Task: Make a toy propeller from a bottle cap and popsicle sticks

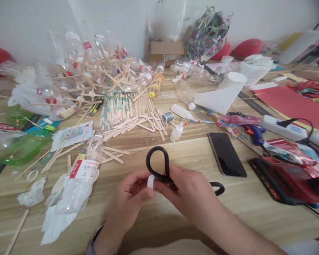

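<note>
My left hand [135, 193] is closed, pinching a white bottle cap [150, 182] between thumb and fingers. Close against it, my right hand [187, 187] grips what looks like a pair of scissors [148, 163] with black loop handles. One loop stands up above the fingers; the other sticks out to the right behind the hand. Fingers cover the blades, so I cannot tell whether they touch the cap. A black phone [227, 154] lies to the right of my hands. Beyond them stands a small dropper bottle [176, 132] beside a spool of thread [167, 117].
At left lies a clear plastic bottle [81, 177] with a red and white label. Wooden sticks [127, 127] spread across the middle. A red and black battery charger [289, 180], a blue glue gun [256, 134] and a power strip [284, 127] are at right. Behind stands a cardboard box [166, 47].
</note>
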Available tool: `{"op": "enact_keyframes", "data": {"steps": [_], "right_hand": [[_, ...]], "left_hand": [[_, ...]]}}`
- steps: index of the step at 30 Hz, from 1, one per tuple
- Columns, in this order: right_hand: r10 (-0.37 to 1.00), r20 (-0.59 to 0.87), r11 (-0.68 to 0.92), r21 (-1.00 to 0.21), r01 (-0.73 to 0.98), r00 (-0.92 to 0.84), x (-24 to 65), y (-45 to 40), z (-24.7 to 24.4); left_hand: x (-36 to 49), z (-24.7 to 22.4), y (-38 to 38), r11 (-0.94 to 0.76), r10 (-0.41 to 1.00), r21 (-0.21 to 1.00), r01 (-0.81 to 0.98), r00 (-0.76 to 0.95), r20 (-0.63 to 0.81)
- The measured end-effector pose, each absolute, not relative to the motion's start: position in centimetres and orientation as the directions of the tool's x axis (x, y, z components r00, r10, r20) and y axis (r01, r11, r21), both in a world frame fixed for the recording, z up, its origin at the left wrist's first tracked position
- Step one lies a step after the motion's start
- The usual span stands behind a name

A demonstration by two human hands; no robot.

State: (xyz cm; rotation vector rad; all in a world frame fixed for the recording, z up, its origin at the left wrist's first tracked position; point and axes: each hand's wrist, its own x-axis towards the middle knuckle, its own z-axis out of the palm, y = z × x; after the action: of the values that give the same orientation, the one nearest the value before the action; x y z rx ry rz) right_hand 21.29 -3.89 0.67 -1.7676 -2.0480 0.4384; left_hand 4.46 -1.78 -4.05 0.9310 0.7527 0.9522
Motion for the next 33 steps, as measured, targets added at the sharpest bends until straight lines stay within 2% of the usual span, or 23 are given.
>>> {"op": "enact_keyframes", "data": {"steps": [2, 8, 13, 23, 26, 28, 30, 33], "right_hand": [[0.989, 0.063, 0.147, -0.523, 0.840, -0.134, 21.4, -3.6, 0.6], [0.994, 0.001, 0.074, -0.757, 0.650, -0.113, 21.5, -3.2, -0.3], [0.996, -0.058, -0.016, -0.873, 0.488, -0.072, 21.3, -3.4, -0.8], [0.985, -0.131, -0.119, -0.987, 0.109, -0.112, 21.0, -3.2, -0.9], [0.984, -0.176, -0.177, -0.984, -0.034, -0.038, 21.6, -2.9, -0.3], [0.985, -0.147, -0.148, -0.989, 0.004, 0.088, 22.3, -2.6, 0.1], [0.978, -0.077, -0.107, -0.983, 0.148, 0.192, 22.8, -2.3, 0.3], [0.970, 0.000, -0.082, -0.940, 0.331, 0.242, 23.2, -2.0, 0.1]], "left_hand": [[4.5, -4.1, -1.7, 0.261, 0.907, 0.904, -0.337, 0.406, -0.111], [4.6, -4.2, -2.0, 0.258, 0.914, 0.892, -0.372, 0.392, -0.101], [4.7, -4.2, -2.2, 0.210, 0.929, 0.913, -0.348, 0.361, -0.076], [4.7, -3.8, -2.2, 0.194, 0.941, 0.929, -0.316, 0.326, -0.085], [4.8, -3.7, -2.0, 0.220, 0.950, 0.914, -0.342, 0.288, -0.121], [5.0, -3.6, -1.9, 0.269, 0.940, 0.868, -0.418, 0.312, -0.140], [5.2, -3.4, -1.9, 0.321, 0.921, 0.806, -0.498, 0.363, -0.143], [5.5, -2.9, -1.9, 0.376, 0.900, 0.725, -0.576, 0.414, -0.138]]}}
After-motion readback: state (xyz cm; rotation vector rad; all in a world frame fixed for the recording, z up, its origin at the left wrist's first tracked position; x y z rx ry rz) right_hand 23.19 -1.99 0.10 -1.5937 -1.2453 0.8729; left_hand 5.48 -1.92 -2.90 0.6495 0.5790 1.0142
